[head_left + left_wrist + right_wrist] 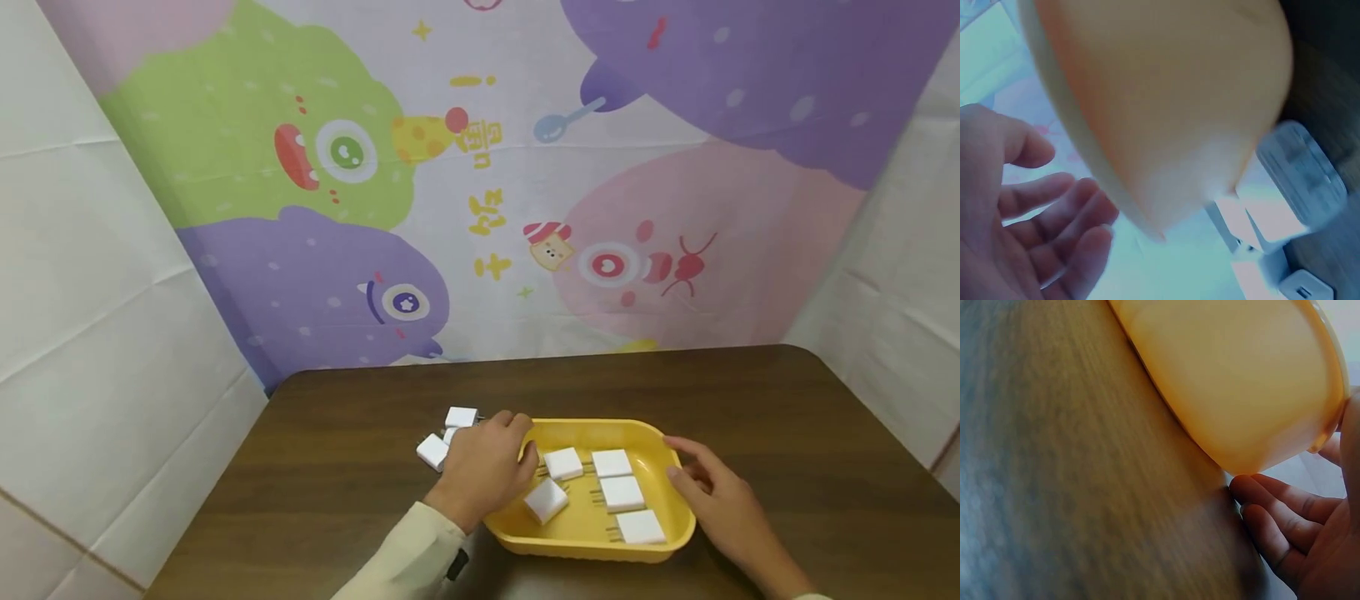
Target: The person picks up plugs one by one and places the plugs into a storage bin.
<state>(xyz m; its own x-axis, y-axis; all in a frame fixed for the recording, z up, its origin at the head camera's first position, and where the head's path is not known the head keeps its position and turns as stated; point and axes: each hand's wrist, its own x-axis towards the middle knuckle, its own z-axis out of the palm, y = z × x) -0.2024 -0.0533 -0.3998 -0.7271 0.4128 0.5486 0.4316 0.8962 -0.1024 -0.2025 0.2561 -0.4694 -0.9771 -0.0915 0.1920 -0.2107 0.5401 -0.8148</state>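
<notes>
A yellow plastic tray (577,550) stands on the table with several white charger plugs inside, among them one plug (547,501) lying askew near its left end. My left hand (491,467) is over the tray's left rim, its fingers loosely bent. In the left wrist view that hand (1041,212) is beside the rim with nothing visible between thumb and fingers. My right hand (720,492) holds the tray's right end, thumb over the rim. Its fingertips (1254,487) touch the outer wall in the right wrist view.
Left of the tray, more white plugs (432,452) lie on the dark wooden table (337,483), partly hidden behind my left hand. A cartoon-printed cloth (510,183) hangs behind the table, with white cloth (112,292) at the sides.
</notes>
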